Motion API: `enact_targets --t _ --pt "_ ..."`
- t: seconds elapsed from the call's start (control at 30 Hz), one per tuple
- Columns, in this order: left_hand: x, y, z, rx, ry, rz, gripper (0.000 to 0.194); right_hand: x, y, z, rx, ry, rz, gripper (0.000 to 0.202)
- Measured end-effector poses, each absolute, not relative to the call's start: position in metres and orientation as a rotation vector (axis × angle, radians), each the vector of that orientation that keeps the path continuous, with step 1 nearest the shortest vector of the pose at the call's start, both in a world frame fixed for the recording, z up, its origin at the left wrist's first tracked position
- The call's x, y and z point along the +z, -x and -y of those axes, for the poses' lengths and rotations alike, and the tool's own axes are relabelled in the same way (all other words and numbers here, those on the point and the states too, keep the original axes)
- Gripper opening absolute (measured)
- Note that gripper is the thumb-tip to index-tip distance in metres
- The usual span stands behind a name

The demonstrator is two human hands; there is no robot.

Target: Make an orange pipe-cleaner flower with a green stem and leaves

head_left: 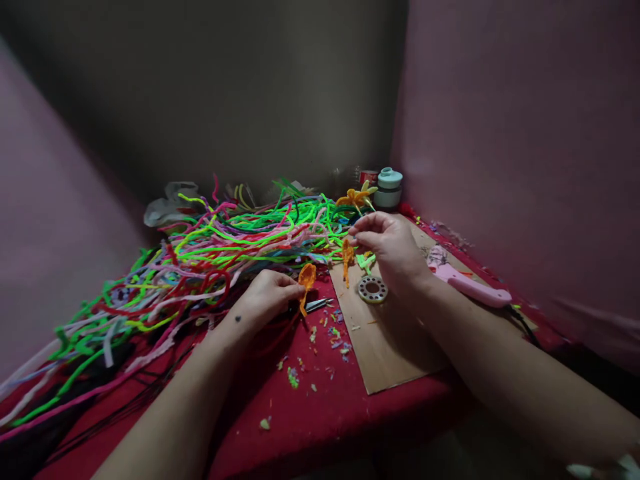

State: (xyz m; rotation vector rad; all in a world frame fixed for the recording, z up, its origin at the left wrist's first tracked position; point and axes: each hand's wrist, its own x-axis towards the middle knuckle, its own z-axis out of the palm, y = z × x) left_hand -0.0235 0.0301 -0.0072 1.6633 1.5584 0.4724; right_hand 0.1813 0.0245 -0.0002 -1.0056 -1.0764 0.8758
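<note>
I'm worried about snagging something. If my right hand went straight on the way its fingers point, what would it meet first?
Probably the heap of fuzzy stems, to the left of your right hand. Depth is unclear, so the hand might pass above it.

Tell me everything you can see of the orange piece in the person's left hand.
The orange piece looks like fuzzy pipe-cleaner stem, shaped into a rounded, petal-like loop that narrows to a thin tail. It is roughly upright, loop above and tail hanging down, with the fingertips of the left hand at its side. In the picture it sits over the red cloth, just left of a silvery tool; whether it touches either is unclear.
</note>
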Motion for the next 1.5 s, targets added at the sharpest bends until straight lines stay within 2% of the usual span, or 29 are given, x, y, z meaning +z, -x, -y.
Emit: enact_targets --t 0.13,0.3,0.4,0.77,1.03,1.13,1.27,1.33,1.5 --pt "-0.012 0.023 -0.032 0.479 -1.965 -1.659 0.035 0.005 -0.198 -0.046 0.715 1.249 1.250 0.017" --pt "-0.009 0.022 -0.030 0.527 -2.141 -1.732 0.032 0.006 -0.198 -0.069 0.191 1.717 1.910 0.035" --pt "-0.007 0.022 -0.029 0.556 -2.175 -1.747 0.031 0.001 -0.194 -0.076 0.126 1.779 2.072 0.037" --pt "-0.012 0.024 -0.028 0.583 -2.317 -1.689 0.031 -0.008 -0.192 -0.069 -0.103 1.860 2.199 0.024" --pt "-0.011 0.023 -0.028 0.610 -2.324 -1.679 0.031 -0.005 -0.204 -0.068 -0.280 1.895 1.952 0.030" --pt "-0.011 0.022 -0.027 0.690 -2.303 -1.648 0.031 -0.002 -0.206 -0.063 -0.090 1.606 1.659 0.028" --pt "-0.009 0.015 -0.020 0.927 -2.109 -1.485 0.026 -0.003 -0.193 -0.051 0.687 1.060 1.287 0.014" --pt "-0.006 0.009 -0.014 1.016 -1.893 -1.361 0.024 -0.006 -0.182 -0.043 0.929 0.894 1.206 0.009" --pt "0.002 0.001 -0.001 1.008 -1.492 -1.132 0.028 -0.010 -0.157 -0.025 1.217 0.730 1.074 0.028"
